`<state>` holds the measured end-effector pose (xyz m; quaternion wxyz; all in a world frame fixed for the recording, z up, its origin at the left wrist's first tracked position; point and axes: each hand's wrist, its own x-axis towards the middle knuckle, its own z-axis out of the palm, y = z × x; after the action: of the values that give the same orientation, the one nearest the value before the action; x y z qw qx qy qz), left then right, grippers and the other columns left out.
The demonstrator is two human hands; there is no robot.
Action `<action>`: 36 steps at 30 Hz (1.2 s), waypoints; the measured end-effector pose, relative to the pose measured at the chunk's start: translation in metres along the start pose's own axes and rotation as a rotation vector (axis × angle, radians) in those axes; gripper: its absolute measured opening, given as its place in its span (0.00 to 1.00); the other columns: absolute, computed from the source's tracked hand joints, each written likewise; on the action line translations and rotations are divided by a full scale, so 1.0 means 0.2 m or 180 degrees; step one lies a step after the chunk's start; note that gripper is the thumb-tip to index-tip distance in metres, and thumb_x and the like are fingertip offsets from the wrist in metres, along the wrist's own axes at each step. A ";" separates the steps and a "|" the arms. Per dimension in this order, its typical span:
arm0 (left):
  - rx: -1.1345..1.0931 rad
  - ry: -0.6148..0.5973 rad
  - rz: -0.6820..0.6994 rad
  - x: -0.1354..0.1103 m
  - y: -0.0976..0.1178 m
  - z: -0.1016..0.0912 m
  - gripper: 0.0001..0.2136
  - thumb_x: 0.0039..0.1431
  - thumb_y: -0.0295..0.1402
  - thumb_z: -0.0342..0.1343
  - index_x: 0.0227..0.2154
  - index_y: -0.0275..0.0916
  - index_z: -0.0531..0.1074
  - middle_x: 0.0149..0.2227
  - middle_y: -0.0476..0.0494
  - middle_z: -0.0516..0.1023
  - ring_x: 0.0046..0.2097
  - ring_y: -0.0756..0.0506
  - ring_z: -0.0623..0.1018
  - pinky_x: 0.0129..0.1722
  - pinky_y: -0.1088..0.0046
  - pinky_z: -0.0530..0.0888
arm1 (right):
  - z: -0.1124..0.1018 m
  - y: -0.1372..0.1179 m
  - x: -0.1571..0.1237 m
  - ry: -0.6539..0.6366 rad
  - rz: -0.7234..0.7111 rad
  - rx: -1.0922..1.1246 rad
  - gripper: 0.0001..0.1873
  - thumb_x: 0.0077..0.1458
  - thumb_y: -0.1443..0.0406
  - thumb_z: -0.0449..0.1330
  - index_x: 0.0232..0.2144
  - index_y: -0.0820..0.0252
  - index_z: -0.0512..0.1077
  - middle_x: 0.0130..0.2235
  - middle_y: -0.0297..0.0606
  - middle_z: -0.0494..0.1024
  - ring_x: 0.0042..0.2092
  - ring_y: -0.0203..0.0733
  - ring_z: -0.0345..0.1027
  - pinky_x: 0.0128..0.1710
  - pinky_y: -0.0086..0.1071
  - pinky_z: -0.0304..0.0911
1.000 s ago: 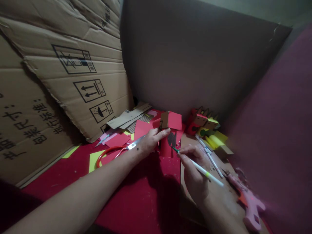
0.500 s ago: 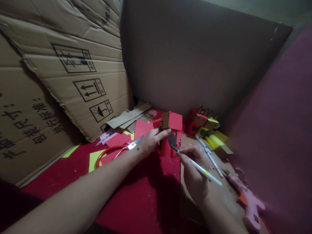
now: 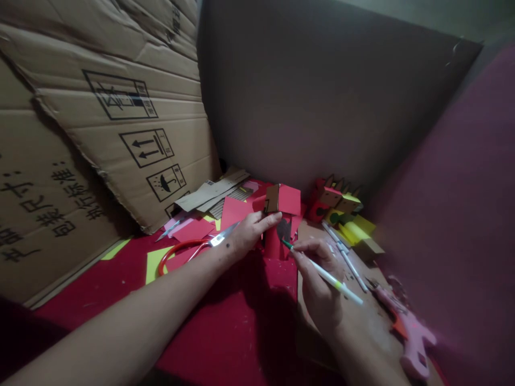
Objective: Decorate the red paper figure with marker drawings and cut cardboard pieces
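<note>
A red paper figure (image 3: 273,242) stands on the red cloth, with a boxy red-and-cardboard head and a dark painted patch on its front. My left hand (image 3: 253,231) is closed around its left side, thumb across the front just under the head; the other fingers are hidden behind. Pinched in my right hand (image 3: 319,279) is a white marker (image 3: 336,282) with a green tip end, which meets the lower edge of the dark patch. Beside my left wrist lie red-handled scissors (image 3: 181,247), partly covered by the forearm.
Paper and cardboard scraps (image 3: 217,193) are heaped behind the scissors. To the right, more markers (image 3: 350,265) and a pink glue gun (image 3: 414,332) lie on a cardboard sheet (image 3: 374,321). Finished-looking paper figures (image 3: 333,203) stand behind them. A large cardboard box (image 3: 161,69) rises at left.
The marker in my right hand has shifted very slightly left and up along the dark patch. My left hand and the figure stay practically in place.
</note>
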<state>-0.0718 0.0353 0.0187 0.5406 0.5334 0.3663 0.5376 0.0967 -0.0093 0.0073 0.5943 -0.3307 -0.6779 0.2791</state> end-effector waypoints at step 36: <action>0.0340 0.0111 -0.0043 -0.01 0.02 0.00 0.20 0.55 0.52 0.57 0.33 0.37 0.73 0.24 0.50 0.71 0.23 0.50 0.68 0.23 0.74 0.64 | 0.01 0.04 0.01 0.0174 -0.0091 0.0479 0.05 0.53 0.70 0.58 0.31 0.56 0.72 0.29 0.31 0.70 0.33 0.40 0.63 0.34 0.34 0.56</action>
<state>-0.0729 0.0327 0.0224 0.5085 0.5496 0.4074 0.5229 0.0955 -0.0019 0.0024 0.6397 -0.2829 -0.6431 0.3116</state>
